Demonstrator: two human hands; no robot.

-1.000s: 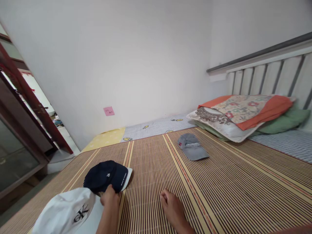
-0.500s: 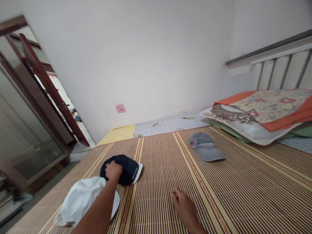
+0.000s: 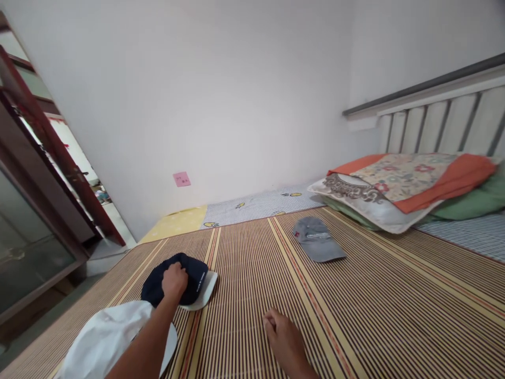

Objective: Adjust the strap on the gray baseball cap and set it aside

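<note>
My left hand (image 3: 174,280) is closed on the crown of a dark navy cap (image 3: 193,276), pinching its cloth from above. That cap has small white lettering along its front and a pale brim pointing right. Nearer me, partly hidden behind my left forearm, lies a white cap (image 3: 104,337) with its brim to the right. My right hand (image 3: 284,337) hovers over or rests on the striped mat (image 3: 236,273), its fingers curled together and nothing seen in them. Farther back on the mat, a grey cap (image 3: 317,239) sits upright, brim towards the right front.
Pillows with a floral, orange-edged cover (image 3: 418,176) lie at the right by a white slatted headboard (image 3: 430,126). A white wall with a pink switch plate (image 3: 181,179) stands behind the bed. At the left are an open red-brown door (image 3: 79,173) and the bed's edge.
My left hand has shifted on the navy cap, whose crown is now pulled up and tilted, showing more of the pale brim. The view has turned slightly right. My right hand stays curled.
</note>
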